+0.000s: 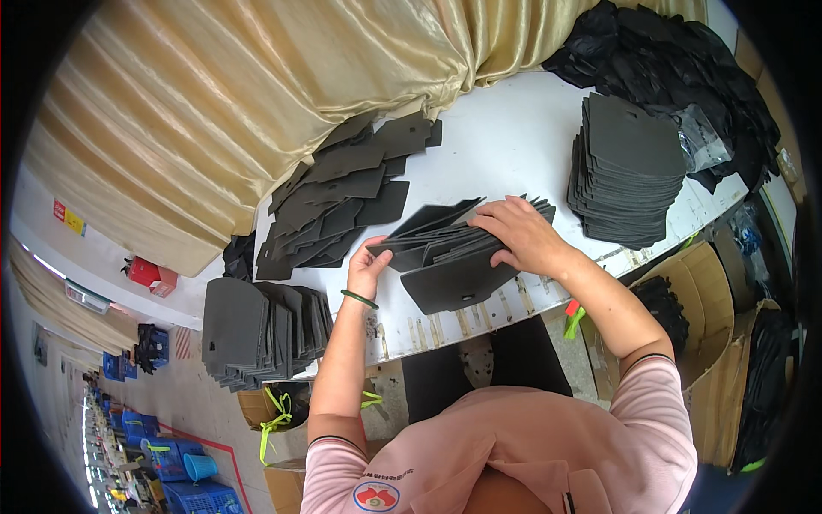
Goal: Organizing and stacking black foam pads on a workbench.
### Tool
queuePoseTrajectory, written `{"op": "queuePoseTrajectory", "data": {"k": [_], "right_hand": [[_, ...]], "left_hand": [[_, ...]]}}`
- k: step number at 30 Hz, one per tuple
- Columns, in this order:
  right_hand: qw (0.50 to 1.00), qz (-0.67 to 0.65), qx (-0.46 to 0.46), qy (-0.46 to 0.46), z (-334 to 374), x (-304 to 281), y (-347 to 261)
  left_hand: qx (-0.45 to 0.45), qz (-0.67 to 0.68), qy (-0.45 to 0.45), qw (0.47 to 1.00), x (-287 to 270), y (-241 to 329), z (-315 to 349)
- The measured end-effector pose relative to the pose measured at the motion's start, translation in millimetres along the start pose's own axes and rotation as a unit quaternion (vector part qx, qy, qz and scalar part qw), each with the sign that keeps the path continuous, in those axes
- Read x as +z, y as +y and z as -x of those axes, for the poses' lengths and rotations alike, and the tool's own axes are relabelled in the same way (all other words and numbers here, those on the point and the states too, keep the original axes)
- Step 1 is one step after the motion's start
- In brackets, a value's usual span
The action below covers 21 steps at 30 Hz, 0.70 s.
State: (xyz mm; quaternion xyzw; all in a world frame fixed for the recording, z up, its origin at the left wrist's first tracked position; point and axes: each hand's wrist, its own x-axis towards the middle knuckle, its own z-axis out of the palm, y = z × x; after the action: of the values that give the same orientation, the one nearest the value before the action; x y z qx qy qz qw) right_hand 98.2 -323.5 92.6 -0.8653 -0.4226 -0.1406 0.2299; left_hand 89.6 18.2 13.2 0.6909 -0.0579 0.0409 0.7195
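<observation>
A loose bundle of black foam sheets (458,278) stands on edge at the front of the white table (505,120). Its sheets fan apart, and the front one has a small slot near its lower edge. My left hand (368,267) pinches the left corner of some sheets between thumb and fingers, a green bangle on that wrist. Over the bundle's right end lies my right hand (524,231), its fingers curled across the top edges and its thumb on the near side.
A tall stack of black sheets (625,171) stands right, beside a black fabric heap (668,60). Scattered sheets (342,188) lie at the back left; another stack (257,330) stands nearer. Cardboard boxes (693,300) sit low right. A gold curtain (257,77) hangs behind.
</observation>
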Motion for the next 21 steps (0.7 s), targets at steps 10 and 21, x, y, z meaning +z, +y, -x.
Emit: {"op": "queuePoseTrajectory", "data": {"k": [10, 21], "right_hand": [[0.998, 0.04, 0.011, -0.048, -48, 11, 22], [0.996, 0.052, 0.033, -0.069, -64, 21, 32]], "left_hand": [[0.025, 0.075, -0.034, 0.996, 8, -23, -7], [0.067, 0.067, -0.039, 0.995, 16, 15, 9]]}}
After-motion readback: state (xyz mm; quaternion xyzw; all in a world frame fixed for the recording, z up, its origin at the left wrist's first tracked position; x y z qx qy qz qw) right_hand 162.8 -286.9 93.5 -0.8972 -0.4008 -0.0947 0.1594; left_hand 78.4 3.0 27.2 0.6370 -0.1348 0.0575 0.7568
